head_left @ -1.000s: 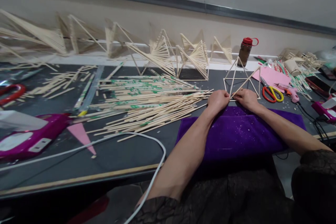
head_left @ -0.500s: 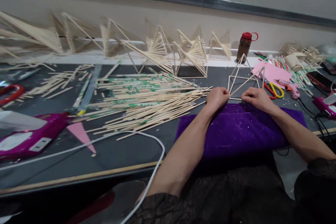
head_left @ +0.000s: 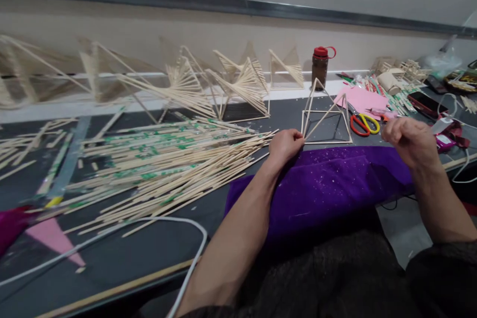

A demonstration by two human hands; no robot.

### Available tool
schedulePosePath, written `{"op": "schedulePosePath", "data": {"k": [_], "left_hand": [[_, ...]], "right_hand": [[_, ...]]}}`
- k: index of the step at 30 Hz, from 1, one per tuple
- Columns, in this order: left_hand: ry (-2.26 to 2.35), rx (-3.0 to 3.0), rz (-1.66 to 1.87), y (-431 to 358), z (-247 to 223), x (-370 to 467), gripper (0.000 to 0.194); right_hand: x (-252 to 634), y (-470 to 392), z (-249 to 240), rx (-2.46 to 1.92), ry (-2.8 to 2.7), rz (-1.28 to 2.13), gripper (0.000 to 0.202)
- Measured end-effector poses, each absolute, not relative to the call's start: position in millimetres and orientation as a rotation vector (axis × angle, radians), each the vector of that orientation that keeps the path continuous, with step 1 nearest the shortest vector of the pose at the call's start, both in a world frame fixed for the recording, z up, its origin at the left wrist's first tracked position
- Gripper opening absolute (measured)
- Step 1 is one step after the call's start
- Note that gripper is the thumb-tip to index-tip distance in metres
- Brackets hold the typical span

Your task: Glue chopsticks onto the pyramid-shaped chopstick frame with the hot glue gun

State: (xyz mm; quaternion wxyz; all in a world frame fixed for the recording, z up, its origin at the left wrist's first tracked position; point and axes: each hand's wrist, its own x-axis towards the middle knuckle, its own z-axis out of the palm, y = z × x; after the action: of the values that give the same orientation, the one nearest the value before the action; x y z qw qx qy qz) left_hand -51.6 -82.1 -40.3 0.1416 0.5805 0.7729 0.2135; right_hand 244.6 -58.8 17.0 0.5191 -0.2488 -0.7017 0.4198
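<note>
My left hand (head_left: 286, 146) pinches the near left corner of a small frame of thin wooden sticks (head_left: 328, 143), which stands on the dark table (head_left: 156, 253). Curled fingers close my right hand (head_left: 410, 139), raised over the right end of the purple cloth (head_left: 335, 179); whether it holds anything is hidden. Just beyond it lie red and yellow scissors (head_left: 363, 124) and a pink glue gun (head_left: 385, 114). To the left of my left hand spreads a pile of loose sticks (head_left: 186, 176).
Finished stick structures (head_left: 242, 84) line the wall. A brown bottle (head_left: 319, 67) with a red lid stands behind the frame. Pink paper (head_left: 363, 99) and a phone (head_left: 427, 104) lie right. A white cable (head_left: 201, 243) crosses the near left.
My right hand has left the frame's near side and moved right, up past the scissors. My left hand stays at the frame's corner. The view has turned to the right.
</note>
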Motion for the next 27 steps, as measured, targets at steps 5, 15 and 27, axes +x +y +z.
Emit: {"op": "schedulePosePath", "data": {"k": [5,15,27], "left_hand": [[2.245,1.683,0.584,-82,-43,-54,0.03],[2.25,1.664,0.648,-76,-55,-61,0.033],[2.269,1.651,0.623,-81,-51,-67,0.032]], "right_hand": [[256,-86,-13,-0.608,-2.08,1.164,0.023],[225,-21,-40,-1.305,-2.407,0.4,0.02],[196,2,-47,-1.407,-2.633,0.135,0.021]]}}
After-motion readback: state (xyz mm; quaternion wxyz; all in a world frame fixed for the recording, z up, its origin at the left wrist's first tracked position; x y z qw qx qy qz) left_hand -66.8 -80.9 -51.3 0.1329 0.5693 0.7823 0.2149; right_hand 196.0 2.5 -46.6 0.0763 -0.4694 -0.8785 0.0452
